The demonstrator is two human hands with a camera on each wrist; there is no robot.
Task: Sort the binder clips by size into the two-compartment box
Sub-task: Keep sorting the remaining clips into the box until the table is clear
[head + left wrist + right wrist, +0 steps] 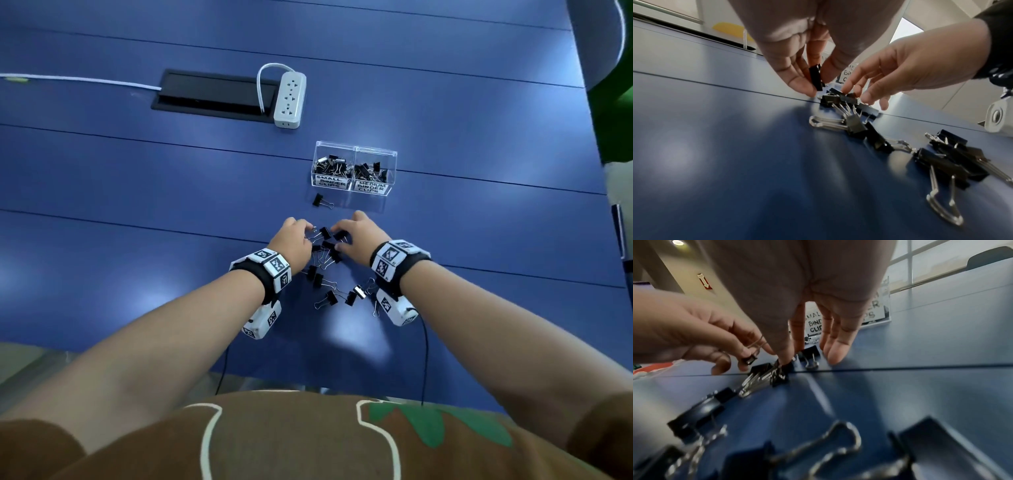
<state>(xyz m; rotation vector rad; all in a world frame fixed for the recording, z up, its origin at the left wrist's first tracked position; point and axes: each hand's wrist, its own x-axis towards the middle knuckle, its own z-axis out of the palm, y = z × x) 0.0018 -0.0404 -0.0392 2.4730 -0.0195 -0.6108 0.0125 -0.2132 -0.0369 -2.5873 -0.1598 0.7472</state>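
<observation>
A clear two-compartment box (386,155) stands beyond my hands, its left side labelled small and its right side medium, with black binder clips in both. Loose clips (323,274) lie in a pile between my wrists, and one more clip (322,201) lies alone just before the box. My left hand (307,232) pinches a small black clip (815,78) between thumb and fingers, just above the table. My right hand (337,237) reaches down with straight fingers (835,353). One fingertip touches a clip (784,368) at the far end of the pile.
A white power strip (289,99) and a black cable hatch (212,94) sit at the back of the blue table (137,192). A white cable (78,80) runs off to the left. A green chair (613,113) stands at the right edge.
</observation>
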